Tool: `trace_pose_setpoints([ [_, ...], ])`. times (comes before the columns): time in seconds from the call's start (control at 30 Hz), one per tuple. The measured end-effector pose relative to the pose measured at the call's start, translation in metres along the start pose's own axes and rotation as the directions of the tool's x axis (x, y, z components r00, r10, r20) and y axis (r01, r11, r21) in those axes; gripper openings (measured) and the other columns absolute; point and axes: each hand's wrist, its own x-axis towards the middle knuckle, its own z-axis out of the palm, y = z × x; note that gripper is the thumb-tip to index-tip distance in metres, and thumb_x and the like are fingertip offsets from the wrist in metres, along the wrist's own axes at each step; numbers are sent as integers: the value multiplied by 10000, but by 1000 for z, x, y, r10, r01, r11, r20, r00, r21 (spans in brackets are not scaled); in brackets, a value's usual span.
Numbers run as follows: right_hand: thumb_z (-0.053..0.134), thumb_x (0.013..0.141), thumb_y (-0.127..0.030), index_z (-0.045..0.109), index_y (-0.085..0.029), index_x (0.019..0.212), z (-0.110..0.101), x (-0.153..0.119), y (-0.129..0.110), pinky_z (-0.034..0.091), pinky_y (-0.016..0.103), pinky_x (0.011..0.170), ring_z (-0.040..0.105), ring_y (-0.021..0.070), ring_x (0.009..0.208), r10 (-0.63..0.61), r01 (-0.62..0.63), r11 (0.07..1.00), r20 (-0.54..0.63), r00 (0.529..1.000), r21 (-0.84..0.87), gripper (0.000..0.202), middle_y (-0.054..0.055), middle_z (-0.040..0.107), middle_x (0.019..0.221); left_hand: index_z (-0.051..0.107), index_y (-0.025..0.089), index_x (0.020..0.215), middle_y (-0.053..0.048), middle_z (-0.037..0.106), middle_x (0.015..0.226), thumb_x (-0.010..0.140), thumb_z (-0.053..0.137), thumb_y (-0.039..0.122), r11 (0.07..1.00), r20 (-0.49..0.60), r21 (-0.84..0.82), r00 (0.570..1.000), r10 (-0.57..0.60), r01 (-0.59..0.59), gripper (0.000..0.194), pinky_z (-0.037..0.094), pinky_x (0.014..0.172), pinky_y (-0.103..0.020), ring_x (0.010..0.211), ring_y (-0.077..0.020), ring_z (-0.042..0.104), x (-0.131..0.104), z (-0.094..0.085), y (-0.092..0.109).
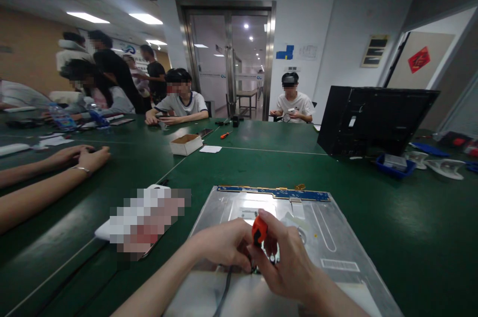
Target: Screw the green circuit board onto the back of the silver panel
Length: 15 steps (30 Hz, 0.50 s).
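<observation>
In front of me a flat silver metal panel [324, 227], like the back of a screen, lies on the table. A long blue circuit board [274, 193] runs along its far edge. My right hand [287, 257] is closed around the orange and black handle of a screwdriver [259, 231], which stands roughly upright over the panel's middle. Beside it my left hand [227, 245] is closed, its fingers curled down by the screwdriver; what they hold, if anything, is hidden. Under the left wrist a dark cable [226, 289] runs towards me. The screwdriver's tip is covered by my fingers.
A co-worker's hands [87, 160] rest at the left. Nearer lies a blurred white and pink item [149, 222]. Further off are a small open box [185, 145], another orange screwdriver [225, 135], a black monitor [373, 120] and a blue tray [395, 165]. Several people sit or stand beyond.
</observation>
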Motion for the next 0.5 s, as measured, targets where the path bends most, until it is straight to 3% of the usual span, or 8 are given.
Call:
trace_pose_setpoints([
  [0.37, 374, 1029, -273, 293, -170, 1459, 0, 3, 1, 435, 263, 457, 548, 142, 447, 14, -14, 1000, 9, 1000, 21, 450, -57, 579, 589, 665, 168, 802, 22, 643, 728, 705, 730, 129, 997, 31, 41, 997, -71, 69, 124, 431, 578, -227, 635, -139, 559, -1, 1, -6],
  [0.5, 392, 1020, -276, 323, -190, 1447, -2, 5, -1, 462, 271, 475, 577, 148, 509, 2, -2, 1000, 11, 1000, 23, 441, -9, 646, 708, 669, 176, 818, 21, 642, 736, 717, 724, 145, 995, 46, 59, 995, -85, 82, 119, 449, 586, -232, 641, -145, 565, -1, 0, -5],
])
